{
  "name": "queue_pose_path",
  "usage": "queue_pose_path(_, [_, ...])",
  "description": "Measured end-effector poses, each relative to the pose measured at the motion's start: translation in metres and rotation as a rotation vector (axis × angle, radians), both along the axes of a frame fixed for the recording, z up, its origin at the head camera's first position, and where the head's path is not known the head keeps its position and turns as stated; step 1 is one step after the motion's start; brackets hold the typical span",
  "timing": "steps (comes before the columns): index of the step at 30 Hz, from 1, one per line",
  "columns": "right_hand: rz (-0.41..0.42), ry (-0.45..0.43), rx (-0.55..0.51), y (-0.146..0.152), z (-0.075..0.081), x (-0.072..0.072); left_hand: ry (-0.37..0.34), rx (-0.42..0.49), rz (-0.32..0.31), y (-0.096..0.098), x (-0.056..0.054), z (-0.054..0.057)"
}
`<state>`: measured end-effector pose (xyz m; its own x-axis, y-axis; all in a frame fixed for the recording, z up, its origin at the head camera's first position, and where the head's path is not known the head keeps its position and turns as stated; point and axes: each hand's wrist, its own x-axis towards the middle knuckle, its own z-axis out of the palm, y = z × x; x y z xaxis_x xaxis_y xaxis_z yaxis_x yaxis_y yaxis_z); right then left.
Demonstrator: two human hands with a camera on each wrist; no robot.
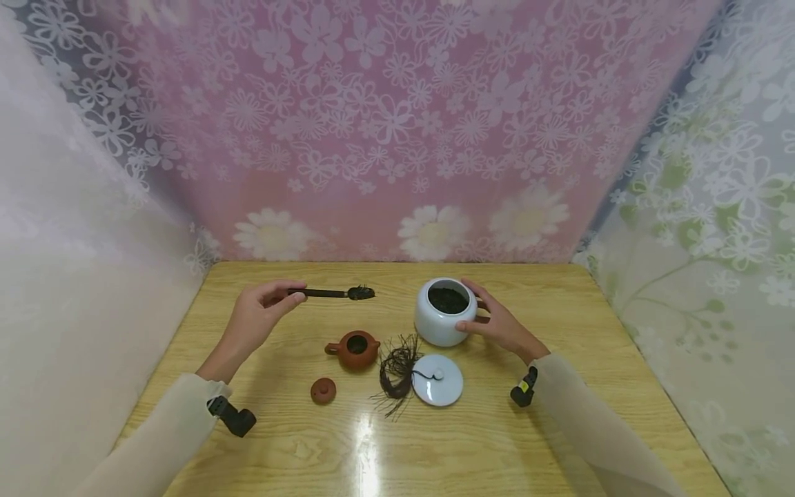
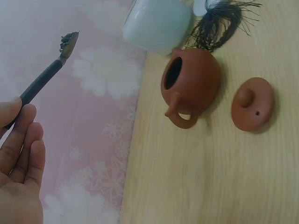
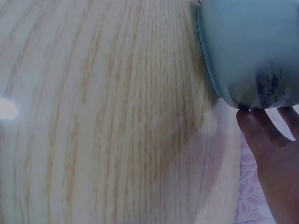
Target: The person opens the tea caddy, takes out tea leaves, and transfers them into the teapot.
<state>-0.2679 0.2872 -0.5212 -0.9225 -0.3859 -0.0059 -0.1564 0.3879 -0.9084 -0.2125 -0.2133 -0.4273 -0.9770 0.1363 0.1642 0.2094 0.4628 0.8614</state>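
Scoop (image 1: 319, 293): I find it aloft over the far left part of the table (image 1: 298, 455), roughly level, its bowl end directed right and clear of everything. The handle is slim, straight and near black; a paler collar joins it to the small bowl. Leaves (image 2: 67, 41), dark and twisted, are heaped on that bowl, several strands standing up past the edge.

Left hand (image 1: 263, 307): I record thumb and forefinger pinching the handle at its left end; in the left wrist view the remaining fingers are bent and lie side by side.

Right hand (image 1: 497, 321): fingers spread about the right side of the jar (image 1: 437, 323), thumb on the near side, forefinger at the far edge. The jar is glossy bluish white, round-shouldered and wide-mouthed, with dark leaves inside. I note a dark patch on its wall in the right wrist view; whether printed or reflected, I cannot tell.

Pot (image 1: 358, 352): red-brown, uncovered, left of the jar, handle left, spout right. Its matching lid (image 1: 323, 391) lies near and left of it. Right of these, the white cover (image 1: 447, 390) lies knob up, corded to a dark tassel (image 1: 397, 373).
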Motion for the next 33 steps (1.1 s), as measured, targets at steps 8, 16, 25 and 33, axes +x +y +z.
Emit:
queue_pose_path(8, [-0.007,-0.011,-0.002,0.0,-0.001,0.001,-0.035,-0.042,0.007,-0.013,0.013,-0.018])
queue_pose_path(16, [-0.008,-0.011,-0.008,0.001,0.0,0.0,-0.073,-0.119,0.001,-0.023,0.018,-0.041])
queue_pose_path(25, [-0.003,-0.014,-0.01,0.0,0.001,0.002,-0.072,-0.155,-0.025,-0.025,0.017,-0.054])
queue_pose_path(33, [-0.009,-0.014,-0.009,0.001,0.001,0.002,0.031,-0.278,-0.064,-0.017,0.013,-0.05])
